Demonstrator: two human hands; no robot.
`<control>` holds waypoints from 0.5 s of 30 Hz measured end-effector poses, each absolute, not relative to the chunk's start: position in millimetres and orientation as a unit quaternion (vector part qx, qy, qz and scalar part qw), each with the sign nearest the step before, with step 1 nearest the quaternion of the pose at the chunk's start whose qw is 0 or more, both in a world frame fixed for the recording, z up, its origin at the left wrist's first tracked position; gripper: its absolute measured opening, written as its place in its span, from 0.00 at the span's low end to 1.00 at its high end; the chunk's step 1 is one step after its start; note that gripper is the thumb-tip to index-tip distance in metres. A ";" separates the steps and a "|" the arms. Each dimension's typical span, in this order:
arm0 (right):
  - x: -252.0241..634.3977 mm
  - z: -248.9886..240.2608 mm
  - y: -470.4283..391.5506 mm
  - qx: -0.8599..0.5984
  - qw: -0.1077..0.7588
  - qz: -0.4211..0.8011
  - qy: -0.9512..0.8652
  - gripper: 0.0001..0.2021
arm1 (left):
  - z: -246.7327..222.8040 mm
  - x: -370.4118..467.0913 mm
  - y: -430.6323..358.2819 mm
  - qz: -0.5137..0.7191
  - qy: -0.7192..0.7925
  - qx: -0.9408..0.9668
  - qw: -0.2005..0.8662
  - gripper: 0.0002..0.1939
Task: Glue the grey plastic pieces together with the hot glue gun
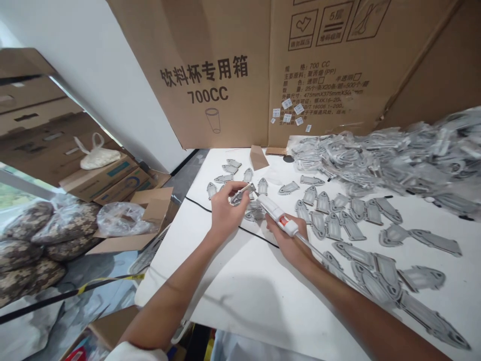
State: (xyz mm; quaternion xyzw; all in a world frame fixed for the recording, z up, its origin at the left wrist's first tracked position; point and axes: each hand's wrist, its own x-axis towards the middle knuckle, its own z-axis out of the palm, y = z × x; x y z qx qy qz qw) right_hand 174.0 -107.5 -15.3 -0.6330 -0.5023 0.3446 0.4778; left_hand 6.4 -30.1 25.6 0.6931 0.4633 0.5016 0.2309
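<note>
Head view: at the heart of it, from where I stand, a small grey part (245,193) is up in the left hand (227,208), apparently held just above the table (229,286). Thumb and fingers are pinched closed on it, with no slack showing. The right hand (290,238) is wrapped round the body of a white tool (274,210), fingers closed, the tip pointing at the part; whether they touch, I can't tell.

The part looks like light, stiff plastic to me, perhaps a bit slick, and its thin edges might crack under a hard squeeze. I'd take it by the two long sides, fingertips clear of the tip. The tool seems light too, best held round its thick body, though its pale cord (311,245) could tug along the forearm.

Many loose parts (317,224) lie off to the right, some overlapping. Past them sits a pile of bagged pieces (345,158), and a big carton (233,120) stands behind, small stickers (287,104) on its face.
</note>
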 end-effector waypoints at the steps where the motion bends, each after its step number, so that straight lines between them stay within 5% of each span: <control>1: 173.8 -15.4 -108.1 -0.633 0.482 0.342 -0.500 0.24 | 25.9 5.8 -29.3 0.505 0.469 0.686 0.235 0.06; 15: 175.4 -17.2 -103.6 -0.688 0.525 0.336 -0.373 0.25 | 16.4 -5.0 -11.7 0.469 0.521 0.642 0.311 0.10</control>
